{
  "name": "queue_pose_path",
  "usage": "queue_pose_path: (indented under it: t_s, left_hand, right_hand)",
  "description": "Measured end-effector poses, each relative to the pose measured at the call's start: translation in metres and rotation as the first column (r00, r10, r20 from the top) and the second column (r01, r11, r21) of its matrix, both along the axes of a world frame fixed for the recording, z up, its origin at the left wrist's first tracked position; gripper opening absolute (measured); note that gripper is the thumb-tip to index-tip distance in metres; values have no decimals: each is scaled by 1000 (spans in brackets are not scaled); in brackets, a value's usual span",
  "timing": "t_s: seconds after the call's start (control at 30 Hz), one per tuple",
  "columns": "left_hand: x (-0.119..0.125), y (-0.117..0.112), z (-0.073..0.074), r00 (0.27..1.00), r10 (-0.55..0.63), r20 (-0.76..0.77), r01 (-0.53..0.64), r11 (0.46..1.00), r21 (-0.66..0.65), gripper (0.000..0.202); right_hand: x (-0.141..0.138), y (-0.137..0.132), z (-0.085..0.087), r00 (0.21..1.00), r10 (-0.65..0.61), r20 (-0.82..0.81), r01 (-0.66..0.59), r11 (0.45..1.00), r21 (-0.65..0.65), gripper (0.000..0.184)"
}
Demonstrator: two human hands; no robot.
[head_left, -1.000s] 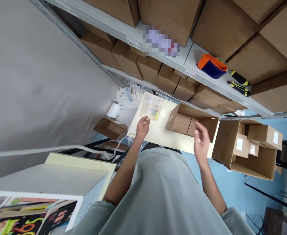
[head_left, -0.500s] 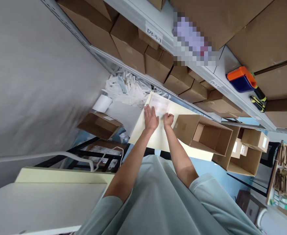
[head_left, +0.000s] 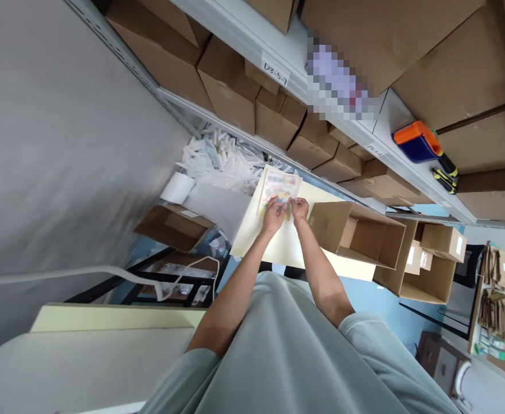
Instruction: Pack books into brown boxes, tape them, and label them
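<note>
A flat, see-through packet with colourful printing (head_left: 279,185) lies on the pale yellow tabletop (head_left: 252,236). My left hand (head_left: 274,214) is at the packet's near edge, fingers bent and pinched together on it. Close beside it, my right hand (head_left: 299,209) pinches the packet's near right corner. The fingertips of both hands nearly meet. Fine details of the packet are too small to make out. Just right of my right hand stands an open cardboard box (head_left: 330,224), lying on its side.
Left of the tabletop are a heap of white paper strips (head_left: 222,158), a white roll (head_left: 178,187) and a brown carton (head_left: 172,227). A shelf (head_left: 343,98) with cardboard boxes runs overhead, carrying an orange and blue tool (head_left: 416,141) and a yellow-black cutter (head_left: 444,180). More boxes (head_left: 442,241) stand right.
My left hand has gone from lying flat on the packet to pinching its near edge. My right hand has loosened from a fist into a pinch, and the print shows more clearly.
</note>
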State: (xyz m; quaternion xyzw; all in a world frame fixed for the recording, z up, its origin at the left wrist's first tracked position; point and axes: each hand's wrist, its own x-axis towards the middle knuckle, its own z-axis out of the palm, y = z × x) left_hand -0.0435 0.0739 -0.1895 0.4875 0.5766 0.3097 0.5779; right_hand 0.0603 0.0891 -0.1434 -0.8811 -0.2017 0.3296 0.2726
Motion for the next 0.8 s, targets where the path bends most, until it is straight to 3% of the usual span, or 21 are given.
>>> queue_pose_path:
  t_s: [0.1,0.17,0.27,0.33,0.43,0.53,0.67,0.8]
  left_hand:
    - [-11,13,21,992,86,89,-80,994,-68,32]
    - [-19,15,49,966,150,208,-127,984,-123,48]
    - [-28,5,110,907,173,385,-140,984,-113,57]
    - [-28,-9,160,858,161,487,-138,987,-82,52]
    - [-17,-33,230,793,115,598,-99,993,-61,45]
    - [6,-57,278,741,39,670,-7,999,-50,39]
    - [46,-79,304,740,-64,669,88,996,-3,33]
    - [85,-92,310,801,-128,585,102,992,77,37]
  right_hand:
    - [-13,-4,33,999,46,-2,-46,996,72,17]
    - [-22,-13,67,987,146,60,-155,973,173,14]
    - [-23,-40,136,937,282,206,-337,885,320,19]
    - [-9,-65,187,923,278,266,-369,838,401,25]
    - [30,-106,257,911,237,337,-390,760,519,31]
    - [82,-145,306,900,179,397,-396,717,573,28]
    - [152,-184,333,839,196,507,-484,695,532,23]
    - [211,-204,325,735,332,591,-623,674,397,19]
